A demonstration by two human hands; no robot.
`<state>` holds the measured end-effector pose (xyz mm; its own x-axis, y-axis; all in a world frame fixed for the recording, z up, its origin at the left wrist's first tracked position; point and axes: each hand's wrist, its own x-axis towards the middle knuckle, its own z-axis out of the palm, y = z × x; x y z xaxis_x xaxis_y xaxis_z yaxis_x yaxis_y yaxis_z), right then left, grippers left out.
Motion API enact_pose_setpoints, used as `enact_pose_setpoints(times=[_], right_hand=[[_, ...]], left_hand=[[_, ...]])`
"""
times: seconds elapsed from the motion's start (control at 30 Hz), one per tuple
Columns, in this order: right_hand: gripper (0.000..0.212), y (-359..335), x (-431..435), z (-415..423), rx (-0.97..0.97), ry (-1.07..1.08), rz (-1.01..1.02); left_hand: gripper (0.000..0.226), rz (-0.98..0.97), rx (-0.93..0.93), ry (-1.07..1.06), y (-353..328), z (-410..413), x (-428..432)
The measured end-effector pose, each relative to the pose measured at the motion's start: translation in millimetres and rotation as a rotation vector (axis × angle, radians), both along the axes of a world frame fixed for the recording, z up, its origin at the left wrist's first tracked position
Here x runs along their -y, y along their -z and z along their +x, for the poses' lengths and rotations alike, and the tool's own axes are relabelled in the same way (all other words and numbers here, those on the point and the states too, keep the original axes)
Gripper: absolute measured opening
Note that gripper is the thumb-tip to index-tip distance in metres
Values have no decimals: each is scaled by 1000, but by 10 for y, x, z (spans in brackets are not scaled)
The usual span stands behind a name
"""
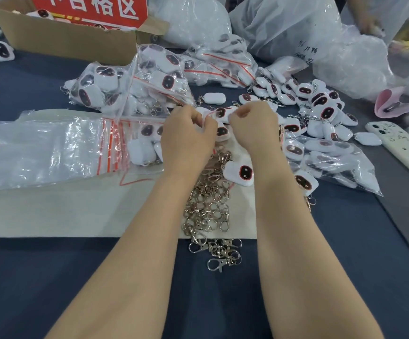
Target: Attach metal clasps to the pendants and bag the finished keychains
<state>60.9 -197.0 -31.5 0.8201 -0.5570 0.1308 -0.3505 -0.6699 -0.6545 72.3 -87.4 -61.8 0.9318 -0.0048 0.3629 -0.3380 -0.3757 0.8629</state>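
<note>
pendants (239, 172): white, dark oval face rimmed red
clasps (210, 216): silver
zip bags (39, 145): clear, red seal stripes
table cloth (27, 277): navy blue
mat (64, 211): cream
cardboard box (71, 42): brown
sign (91, 8): red, white characters
phone case (404, 148): cream, black marks
folded strip (389, 104): pink

Seen from the head, wide-angle, looking forward and down, close above the dark blue table (51, 277), with forearms at the bottom edge, left hand (186, 135) and right hand (255, 126) near centre
</note>
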Motion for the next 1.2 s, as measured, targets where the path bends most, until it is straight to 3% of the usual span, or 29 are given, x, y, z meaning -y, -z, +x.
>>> enact_pose_setpoints(times=[0.1,0.27,0.43,0.53,0.63,0.7,1.2], right_hand=[[38,97,-75,20,-265,-33,-151],[41,134,-132,42,-290,-21,-219],[20,129,-101,43,172,16,296],[15,120,-54,62,431,86,766],[5,129,-58,59,586,3,1187],[8,138,-70,56,635,-65,1317],[11,242,-84,57,522,-201,964]], left_hand=[[22,72,6,12,46,9,18],[20,125,31,-9,86,48,35],[21,177,69,-12,108,52,18],[21,192,71,-9,103,50,15],[21,200,78,-1,106,40,16],[22,201,82,-2,105,36,18],[24,197,94,-2,115,42,28]])
